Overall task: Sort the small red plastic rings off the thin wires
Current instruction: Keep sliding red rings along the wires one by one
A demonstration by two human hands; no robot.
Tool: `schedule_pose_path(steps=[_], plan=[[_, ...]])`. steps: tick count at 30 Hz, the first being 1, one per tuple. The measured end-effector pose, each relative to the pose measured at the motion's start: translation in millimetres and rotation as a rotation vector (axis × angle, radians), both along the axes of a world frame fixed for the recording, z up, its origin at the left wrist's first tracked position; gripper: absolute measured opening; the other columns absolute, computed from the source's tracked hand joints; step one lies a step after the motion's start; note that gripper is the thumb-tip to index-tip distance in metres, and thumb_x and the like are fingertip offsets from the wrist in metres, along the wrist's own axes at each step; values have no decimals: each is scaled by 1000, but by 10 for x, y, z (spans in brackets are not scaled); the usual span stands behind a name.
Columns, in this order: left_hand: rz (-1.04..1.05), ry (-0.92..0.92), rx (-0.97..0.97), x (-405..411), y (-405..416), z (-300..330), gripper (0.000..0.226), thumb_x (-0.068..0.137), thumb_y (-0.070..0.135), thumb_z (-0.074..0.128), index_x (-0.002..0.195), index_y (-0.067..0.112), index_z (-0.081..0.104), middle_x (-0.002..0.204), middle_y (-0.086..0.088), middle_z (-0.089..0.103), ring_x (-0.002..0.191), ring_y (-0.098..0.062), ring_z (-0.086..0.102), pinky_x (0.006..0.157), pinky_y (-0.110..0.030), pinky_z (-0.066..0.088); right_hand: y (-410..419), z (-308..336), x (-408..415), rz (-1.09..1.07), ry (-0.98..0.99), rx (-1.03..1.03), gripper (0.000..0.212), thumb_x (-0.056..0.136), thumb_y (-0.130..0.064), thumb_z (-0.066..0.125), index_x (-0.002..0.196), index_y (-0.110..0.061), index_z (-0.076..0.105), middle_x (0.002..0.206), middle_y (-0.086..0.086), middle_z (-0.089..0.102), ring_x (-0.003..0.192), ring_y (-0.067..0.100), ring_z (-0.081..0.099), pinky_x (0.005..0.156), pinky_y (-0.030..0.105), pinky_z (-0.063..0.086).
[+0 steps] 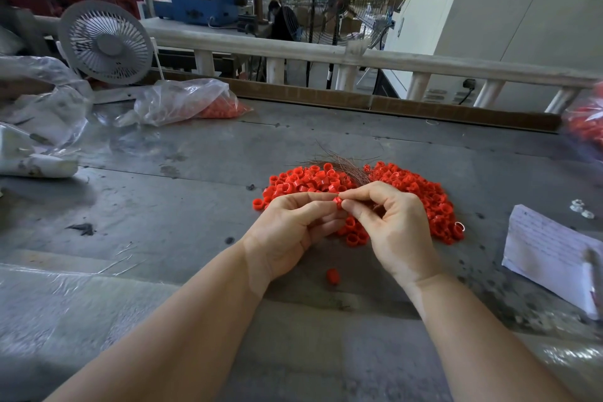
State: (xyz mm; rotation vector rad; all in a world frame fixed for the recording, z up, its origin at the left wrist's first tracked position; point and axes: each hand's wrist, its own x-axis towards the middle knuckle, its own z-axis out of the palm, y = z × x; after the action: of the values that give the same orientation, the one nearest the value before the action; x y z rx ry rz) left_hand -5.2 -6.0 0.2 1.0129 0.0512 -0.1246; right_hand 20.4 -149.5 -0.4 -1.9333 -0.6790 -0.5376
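A: So, fingers — what's w/ them?

B: Both hands meet over the pile. Left hand (pixel 293 232) has fingers curled, thumb and forefinger pinching a small red ring (pixel 337 201). Right hand (pixel 391 225) pinches the same ring from the other side, tips pressed together, other fingers bent in. Can't tell if a wire runs thru the ring.

A: Where's the rest?

B: Heap of red rings (pixel 421 192) on the desk (pixel 163 206), just beyond and under the hands, spread in two lobes. Rings are short, smooth plastic tubes, glossy. Thin wires (pixel 339 161) lie in a brownish, hair-fine bundle at the far edge of the heap, between the lobes. One loose ring (pixel 332 276) sits apart, near side, between the wrists.

A: Desk surface?

B: Grey, dull, scuffed, dark spots. Clear crinkled plastic bag (pixel 182 101) far left holds more red pieces. Grey round fan (pixel 106 41) behind it. White paper sheet (pixel 551 254) w/ faint handwriting on the right.
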Motion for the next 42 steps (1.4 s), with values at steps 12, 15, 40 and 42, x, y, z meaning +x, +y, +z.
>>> schedule_pose_path(steps=[12,15,40,42], plan=[[15,23,-85,15,23,-10,16,86,-2,53,97,-4,63,72,-9,70,65,-11,68,62,-19,56,22,29,-14,142,145,50,26,83,5,61,91,-18,71,92,-10,64,90,-3,58,77,7,41],[12,29,-79,15,19,-11,16,86,-1,53,98,-3,64,72,-9,70,65,-11,68,62,-19,56,29,31,-15,133,149,64,24,82,5,62,92,-14,72,88,-9,64,85,-5,58,75,7,41],[88,29,-12,-6,-33,18,10,85,-5,54,88,-2,64,66,-8,67,58,-10,65,60,-19,56,51,20,-46,-1,-9,-97,18,75,-2,72,91,-11,72,86,-6,62,83,6,58,75,11,42],[77,37,6,-7,-42,13,11,85,-5,55,84,-1,65,65,-8,66,57,-10,64,58,-18,56,55,4,-51,-64,-70,-131,20,70,-3,75,87,-12,72,83,-8,60,78,6,55,73,15,43]])
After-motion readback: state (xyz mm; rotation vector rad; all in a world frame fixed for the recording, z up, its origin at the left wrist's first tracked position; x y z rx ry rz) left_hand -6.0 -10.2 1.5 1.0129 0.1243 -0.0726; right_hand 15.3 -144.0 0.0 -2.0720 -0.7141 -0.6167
